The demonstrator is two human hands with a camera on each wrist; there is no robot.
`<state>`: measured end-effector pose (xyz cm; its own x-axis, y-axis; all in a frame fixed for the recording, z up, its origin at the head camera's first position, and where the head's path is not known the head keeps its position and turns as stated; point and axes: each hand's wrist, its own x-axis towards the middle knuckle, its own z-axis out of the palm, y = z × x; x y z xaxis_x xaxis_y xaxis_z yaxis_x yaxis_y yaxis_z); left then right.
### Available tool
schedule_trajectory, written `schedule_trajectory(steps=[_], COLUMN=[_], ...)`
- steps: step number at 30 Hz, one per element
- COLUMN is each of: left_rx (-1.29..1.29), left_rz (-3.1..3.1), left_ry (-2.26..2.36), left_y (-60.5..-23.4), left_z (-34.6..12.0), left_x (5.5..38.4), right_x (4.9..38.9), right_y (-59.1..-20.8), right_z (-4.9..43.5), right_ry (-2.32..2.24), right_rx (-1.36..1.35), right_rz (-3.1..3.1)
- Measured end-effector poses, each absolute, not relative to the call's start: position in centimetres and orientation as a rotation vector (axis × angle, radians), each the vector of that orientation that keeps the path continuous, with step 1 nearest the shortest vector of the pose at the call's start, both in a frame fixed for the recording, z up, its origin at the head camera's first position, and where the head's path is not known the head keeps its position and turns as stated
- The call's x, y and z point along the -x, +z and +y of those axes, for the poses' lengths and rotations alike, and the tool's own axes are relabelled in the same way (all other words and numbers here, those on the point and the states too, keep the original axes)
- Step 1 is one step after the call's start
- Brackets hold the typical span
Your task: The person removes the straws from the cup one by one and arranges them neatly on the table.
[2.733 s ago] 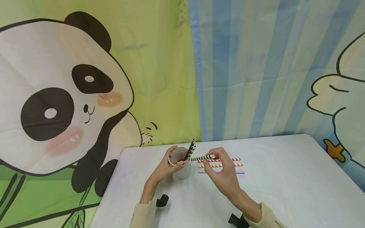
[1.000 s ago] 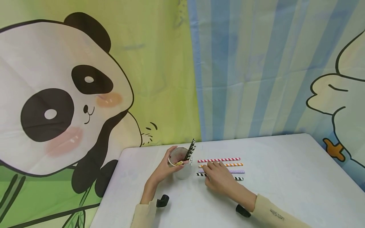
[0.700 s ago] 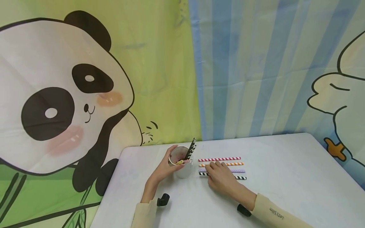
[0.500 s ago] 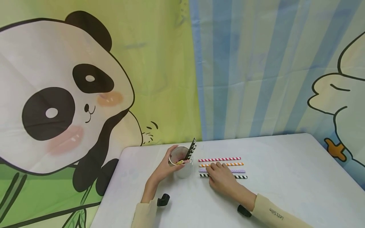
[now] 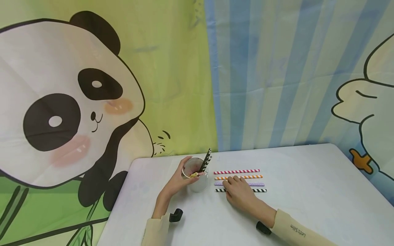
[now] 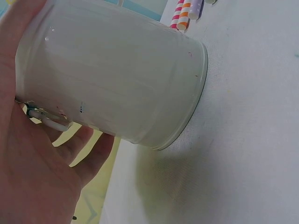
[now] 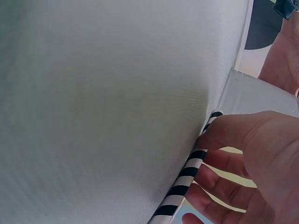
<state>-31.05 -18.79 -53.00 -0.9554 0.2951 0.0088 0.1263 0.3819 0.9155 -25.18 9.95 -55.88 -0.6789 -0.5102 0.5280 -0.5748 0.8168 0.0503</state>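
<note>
My left hand (image 5: pixel 178 181) grips a translucent cup (image 5: pixel 199 186) around its side, fingers behind and thumb near the rim. Several paper straws stand in the cup, among them black-and-white ones (image 5: pixel 205 161) leaning up at the back and a yellow one (image 5: pixel 194 175) at the near rim. On the table, a black-and-white striped straw (image 5: pixel 261 190) lies nearest the person, its middle hidden by my right hand (image 5: pixel 240 193). In the right wrist view, thumb and fingers pinch that striped straw (image 7: pixel 178 190) from both sides, down against the tabletop.
Beyond it, roughly parallel, lie a lilac dotted straw (image 5: pixel 258 184), an orange-striped straw (image 5: pixel 254 177) and a red-striped straw (image 5: pixel 237 171). The white table (image 5: pixel 307 191) ends at a cartoon panda curtain (image 5: pixel 178 85). Black wrist-camera pieces (image 5: pixel 176 215) hang by the sleeves.
The black-and-white striped straw, held in the air beside the cup at first, came down in front of the lilac one. It then shifted slightly right. My left hand kept its grip on the cup.
</note>
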Motion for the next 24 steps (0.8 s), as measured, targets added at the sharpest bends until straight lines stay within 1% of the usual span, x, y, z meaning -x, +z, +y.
schedule_trajectory(steps=[13, 24], left_rx=[-0.400, -0.395], left_rz=[2.446, 2.455], left_ry=[1.658, 1.639], left_y=[-52.95, -53.07], left_z=[-18.66, -18.82], left_x=[31.07, 31.13], right_x=[24.92, 24.73], right_y=[-55.99, -55.23], right_z=[10.01, 9.71], right_ry=[0.177, 0.237], right_rx=[-0.777, -0.765], right_rz=[-2.500, -2.522])
